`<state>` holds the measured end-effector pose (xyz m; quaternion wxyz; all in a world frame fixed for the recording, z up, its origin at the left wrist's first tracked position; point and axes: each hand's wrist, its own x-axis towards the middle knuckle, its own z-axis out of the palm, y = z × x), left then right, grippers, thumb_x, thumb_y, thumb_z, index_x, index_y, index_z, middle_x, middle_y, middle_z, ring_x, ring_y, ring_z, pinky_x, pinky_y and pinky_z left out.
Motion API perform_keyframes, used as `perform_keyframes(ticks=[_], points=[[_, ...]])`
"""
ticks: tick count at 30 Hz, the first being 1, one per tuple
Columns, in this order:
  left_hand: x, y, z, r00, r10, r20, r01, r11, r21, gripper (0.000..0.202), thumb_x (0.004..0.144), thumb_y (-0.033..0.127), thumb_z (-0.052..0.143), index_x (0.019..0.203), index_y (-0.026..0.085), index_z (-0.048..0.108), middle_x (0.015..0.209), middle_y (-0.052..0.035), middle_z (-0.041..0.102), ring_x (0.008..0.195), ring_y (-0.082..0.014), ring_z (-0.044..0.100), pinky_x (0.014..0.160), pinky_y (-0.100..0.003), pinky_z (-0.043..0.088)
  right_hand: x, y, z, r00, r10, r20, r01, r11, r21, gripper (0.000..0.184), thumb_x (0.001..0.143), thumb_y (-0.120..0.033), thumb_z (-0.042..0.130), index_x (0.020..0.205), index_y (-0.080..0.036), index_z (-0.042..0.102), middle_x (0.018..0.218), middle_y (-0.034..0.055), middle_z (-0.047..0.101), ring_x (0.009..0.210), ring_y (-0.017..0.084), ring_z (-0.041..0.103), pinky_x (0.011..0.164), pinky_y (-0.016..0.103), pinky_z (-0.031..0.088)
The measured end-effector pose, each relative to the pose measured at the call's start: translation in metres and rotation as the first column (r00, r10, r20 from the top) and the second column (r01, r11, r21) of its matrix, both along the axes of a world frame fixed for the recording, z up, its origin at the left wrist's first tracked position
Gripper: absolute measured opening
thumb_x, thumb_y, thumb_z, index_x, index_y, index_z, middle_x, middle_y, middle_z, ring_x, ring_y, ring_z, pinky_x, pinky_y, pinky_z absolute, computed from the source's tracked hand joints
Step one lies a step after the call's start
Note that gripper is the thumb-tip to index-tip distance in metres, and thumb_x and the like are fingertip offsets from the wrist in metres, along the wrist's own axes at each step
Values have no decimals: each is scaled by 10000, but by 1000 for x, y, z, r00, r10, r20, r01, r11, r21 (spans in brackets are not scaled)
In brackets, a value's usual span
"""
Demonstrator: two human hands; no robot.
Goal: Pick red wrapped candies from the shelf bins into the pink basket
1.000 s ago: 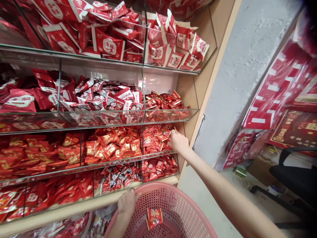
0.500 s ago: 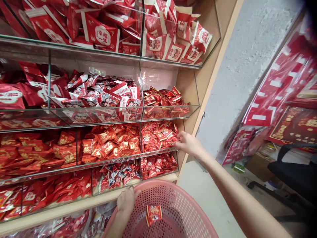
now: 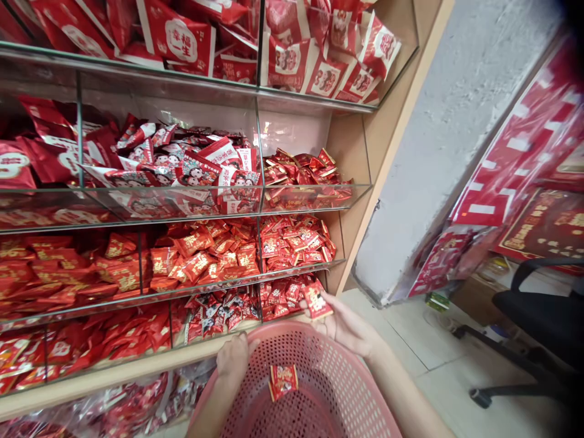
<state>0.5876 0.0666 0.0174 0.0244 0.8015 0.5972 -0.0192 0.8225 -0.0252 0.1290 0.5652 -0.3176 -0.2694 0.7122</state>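
Observation:
My left hand (image 3: 233, 358) is closed on the rim of a pink plastic basket (image 3: 365, 389) with perforated walls. One small red and gold candy packet (image 3: 283, 382) lies inside the basket. My right hand (image 3: 340, 322) pinches another red candy packet (image 3: 318, 300) with gold lettering, above the basket's far rim and in front of the lower shelf. Just above that hand is a compartment of similar small red packets (image 3: 296, 240), behind a clear front panel.
Clear-fronted shelves (image 3: 182, 210) carry several compartments of red wrapped packets. To the right are a wooden side panel (image 3: 387, 155), a grey wall (image 3: 438, 134), hanging red packaging (image 3: 488, 182) and a black wheeled chair (image 3: 542, 304) on the tiled floor (image 3: 438, 365).
My right hand has come down from the small-packet compartment toward the basket, now with a packet in its fingers. The left hand stays at the rim.

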Motion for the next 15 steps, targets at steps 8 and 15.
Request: perform_keyframes(ticks=[8, 15], points=[[-1, -2, 5, 1000, -17, -22, 17, 1000, -13, 491, 888, 468, 276, 1009, 116, 595, 917, -168, 652, 868, -248, 635, 734, -325, 463, -28, -15, -114, 944, -37, 327, 137, 948, -287, 313, 686, -385, 699, 880, -180, 566, 770, -4, 629, 650, 90, 587, 642, 225, 488], [0, -3, 7, 999, -31, -43, 30, 1000, -4, 529, 902, 452, 200, 1016, 105, 584, 916, -176, 657, 871, -273, 641, 718, -352, 471, -18, -14, -176, 409, -24, 912, 231, 970, -78, 112, 626, -234, 608, 594, -166, 525, 590, -22, 570, 625, 129, 539, 555, 213, 390]])
